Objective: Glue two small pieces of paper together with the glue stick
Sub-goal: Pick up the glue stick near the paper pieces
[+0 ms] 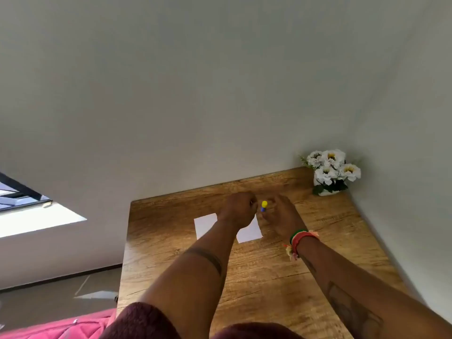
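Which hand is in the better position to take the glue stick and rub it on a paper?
Probably the right hand: its fingers are already beside the glue stick. The left hand is curled over the gap between the two papers, well placed to steady one.

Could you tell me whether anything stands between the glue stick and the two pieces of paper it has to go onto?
Nothing visible does. The glue stick is between the left hand and right hand, just beyond the right paper. The left paper lies partly under the left forearm, on the bare wooden table.
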Motion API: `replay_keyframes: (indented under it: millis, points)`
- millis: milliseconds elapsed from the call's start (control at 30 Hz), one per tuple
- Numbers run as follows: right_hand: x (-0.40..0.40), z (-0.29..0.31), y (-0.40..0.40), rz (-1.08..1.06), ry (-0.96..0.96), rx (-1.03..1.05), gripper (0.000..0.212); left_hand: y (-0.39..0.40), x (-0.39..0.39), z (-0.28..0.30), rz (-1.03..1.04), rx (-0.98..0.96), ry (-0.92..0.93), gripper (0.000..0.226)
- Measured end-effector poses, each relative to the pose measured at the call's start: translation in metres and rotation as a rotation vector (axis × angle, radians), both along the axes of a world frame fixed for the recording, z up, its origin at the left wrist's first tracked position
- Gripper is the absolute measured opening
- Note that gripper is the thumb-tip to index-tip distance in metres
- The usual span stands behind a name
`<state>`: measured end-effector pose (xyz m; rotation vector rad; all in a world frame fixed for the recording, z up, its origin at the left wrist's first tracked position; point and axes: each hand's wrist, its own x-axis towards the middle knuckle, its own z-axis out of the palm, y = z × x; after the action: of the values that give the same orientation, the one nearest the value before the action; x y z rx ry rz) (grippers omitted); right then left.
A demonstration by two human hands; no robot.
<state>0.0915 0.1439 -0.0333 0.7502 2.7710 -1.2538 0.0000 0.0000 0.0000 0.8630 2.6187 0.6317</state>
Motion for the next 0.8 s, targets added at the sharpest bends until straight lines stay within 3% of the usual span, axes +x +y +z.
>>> replay_keyframes:
  millis: [100,333,533,800]
  points:
    - [-0.002,-0.001,-0.003,0.012,0.079,-0.021,0.020,0.005,0.000,-0.005,0.011,0.038,-0.071,0.027]
    - [-0.004,0.012,-0.012,0.000,0.191,-0.103,0.008,0.005,-0.012,0.007,0.142,0.260,-0.239,0.018]
    - [-0.022,0.029,-0.038,0.052,0.223,-0.196,0.020,-0.018,-0.016,0.024,0.301,0.505,-0.437,0.019]
    - [-0.020,0.037,-0.067,0.305,0.228,0.105,0.026,-0.066,-0.011,0.036,0.410,0.602,-0.692,0.019]
